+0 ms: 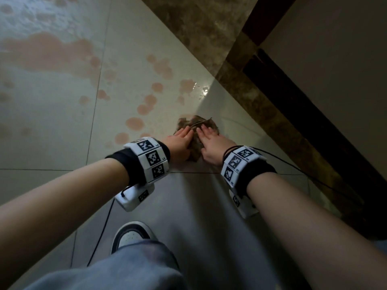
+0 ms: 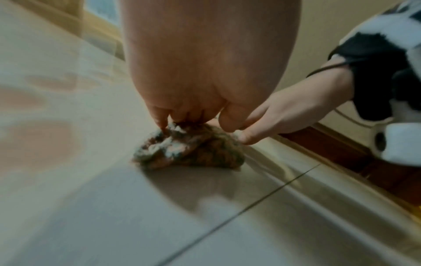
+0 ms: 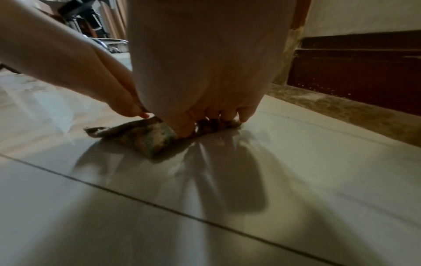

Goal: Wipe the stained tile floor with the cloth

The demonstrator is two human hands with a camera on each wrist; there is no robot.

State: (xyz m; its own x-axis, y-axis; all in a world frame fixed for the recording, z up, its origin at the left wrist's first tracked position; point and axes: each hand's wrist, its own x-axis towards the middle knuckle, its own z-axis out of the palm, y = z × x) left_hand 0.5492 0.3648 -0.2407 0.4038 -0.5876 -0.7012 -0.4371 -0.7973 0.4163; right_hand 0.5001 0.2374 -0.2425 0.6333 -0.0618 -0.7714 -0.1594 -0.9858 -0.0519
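A crumpled brown mottled cloth (image 1: 196, 122) (image 2: 189, 153) (image 3: 141, 138) lies on the pale tile floor (image 1: 62, 126) near the wall. My left hand (image 1: 180, 140) (image 2: 182, 120) presses down on the cloth's left part with extended fingers. Beside it, my right hand (image 1: 211, 140) (image 3: 205, 118) presses on the right part, fingers straight on top. In the left wrist view the right hand (image 2: 280, 115) reaches in from the right. Pinkish stains (image 1: 134, 123) dot the tiles left of and beyond the cloth, with one large smear (image 1: 48, 51) at the far left.
A brown marbled strip (image 1: 261, 105) and a dark wooden baseboard (image 1: 314, 126) run along the right under the wall. A black cable (image 1: 293, 167) trails over the floor on the right. My shoe (image 1: 132, 235) and jeans leg are in the near foreground.
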